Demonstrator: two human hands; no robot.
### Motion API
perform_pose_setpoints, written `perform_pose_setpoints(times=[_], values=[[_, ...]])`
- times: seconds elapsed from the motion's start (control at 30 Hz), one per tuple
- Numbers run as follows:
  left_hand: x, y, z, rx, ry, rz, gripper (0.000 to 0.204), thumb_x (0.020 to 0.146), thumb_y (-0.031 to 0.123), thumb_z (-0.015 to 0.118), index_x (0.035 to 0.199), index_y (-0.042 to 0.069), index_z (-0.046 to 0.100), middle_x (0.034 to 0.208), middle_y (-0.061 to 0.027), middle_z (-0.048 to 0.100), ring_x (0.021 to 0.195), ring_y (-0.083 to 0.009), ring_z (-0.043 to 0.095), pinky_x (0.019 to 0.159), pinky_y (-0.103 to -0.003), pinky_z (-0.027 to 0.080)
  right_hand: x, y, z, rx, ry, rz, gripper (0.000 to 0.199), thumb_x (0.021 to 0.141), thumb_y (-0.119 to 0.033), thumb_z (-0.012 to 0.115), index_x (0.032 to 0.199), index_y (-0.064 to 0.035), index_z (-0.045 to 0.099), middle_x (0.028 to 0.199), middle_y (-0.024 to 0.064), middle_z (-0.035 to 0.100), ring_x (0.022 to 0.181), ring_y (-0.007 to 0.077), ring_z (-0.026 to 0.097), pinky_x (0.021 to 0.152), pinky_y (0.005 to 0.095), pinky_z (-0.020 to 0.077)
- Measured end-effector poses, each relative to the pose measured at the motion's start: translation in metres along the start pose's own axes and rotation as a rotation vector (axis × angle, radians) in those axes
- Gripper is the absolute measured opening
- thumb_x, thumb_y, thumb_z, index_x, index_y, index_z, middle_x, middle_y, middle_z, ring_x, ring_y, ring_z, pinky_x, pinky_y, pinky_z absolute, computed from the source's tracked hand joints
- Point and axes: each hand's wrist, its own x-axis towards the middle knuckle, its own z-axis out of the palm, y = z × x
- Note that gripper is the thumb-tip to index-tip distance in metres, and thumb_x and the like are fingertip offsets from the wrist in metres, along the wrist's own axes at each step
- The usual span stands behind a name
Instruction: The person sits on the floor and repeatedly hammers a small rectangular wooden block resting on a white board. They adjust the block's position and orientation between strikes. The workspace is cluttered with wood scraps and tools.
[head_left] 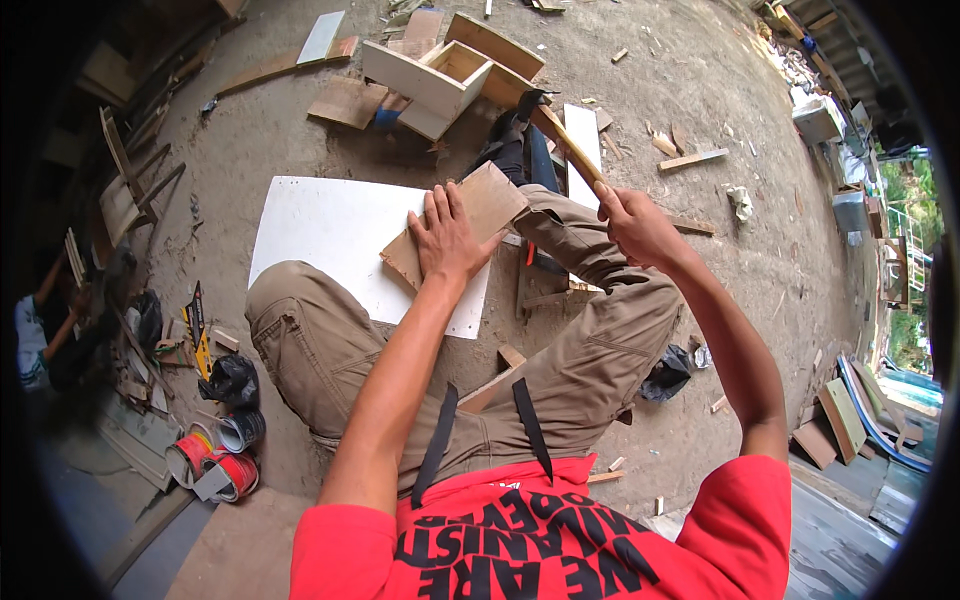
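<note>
Head view: the left hand [447, 240] presses flat, fingers spread, on a plywood piece [462, 228] to steady it, while the right hand [632, 222], fingers clamped, holds a hammer [556, 130] raised beyond them.

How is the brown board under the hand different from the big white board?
The brown wooden board is smaller than the white board. It is raw, unpainted wood, while the white one looks smooth and painted. The brown one lies on top, pressed by the left hand; the white one lies on the ground. Both are flat.

Bare dirt floor [700, 130] strewn with wood offcuts [692, 158], daylit, paint tins [215, 460] at left
</note>
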Motion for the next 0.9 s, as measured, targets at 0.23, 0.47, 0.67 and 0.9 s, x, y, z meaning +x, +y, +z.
perform_pose_setpoints(times=[0.23,0.47,0.67,0.9], values=[[-0.004,0.003,0.002,0.020,-0.031,-0.002,0.126,0.075,0.086,0.055,0.158,-0.001,0.017,0.162,-0.0201,0.026,0.152,-0.0336,0.020,0.118,-0.062,0.017,-0.002,0.025,0.007,0.046,-0.019,-0.019,0.055,0.107,-0.052,0.039,0.089,-0.0030,0.055,0.060,-0.0030,0.043,0.042,0.0097,0.041,0.035,0.0290,0.0349],[0.001,0.000,0.002,0.014,0.045,0.019,0.125,0.075,0.086,0.057,0.157,-0.001,0.019,0.159,-0.0200,0.031,0.151,-0.0335,0.022,0.118,-0.061,0.018,-0.009,0.008,-0.002,0.117,-0.083,0.158,0.053,0.107,-0.053,0.039,0.089,-0.0055,0.054,0.061,-0.0046,0.039,0.045,0.0064,0.035,0.036,0.0262,0.0285],[-0.002,-0.001,0.002,0.011,0.010,0.008,0.126,0.075,0.085,0.057,0.157,-0.001,0.018,0.159,-0.0202,0.029,0.150,-0.0341,0.022,0.118,-0.061,0.017,-0.011,-0.003,-0.014,-0.036,-0.185,0.233,0.052,0.107,-0.053,0.040,0.088,-0.0061,0.053,0.061,-0.0050,0.039,0.045,0.0061,0.037,0.036,0.0252,0.0300],[-0.002,0.002,0.002,0.006,-0.031,0.001,0.126,0.075,0.086,0.056,0.157,-0.002,0.018,0.159,-0.0207,0.027,0.149,-0.0350,0.023,0.117,-0.063,0.019,-0.010,0.009,-0.008,0.055,-0.146,0.229,0.056,0.107,-0.053,0.040,0.091,-0.0023,0.057,0.064,-0.0015,0.047,0.046,0.0085,0.043,0.037,0.0272,0.0337]])
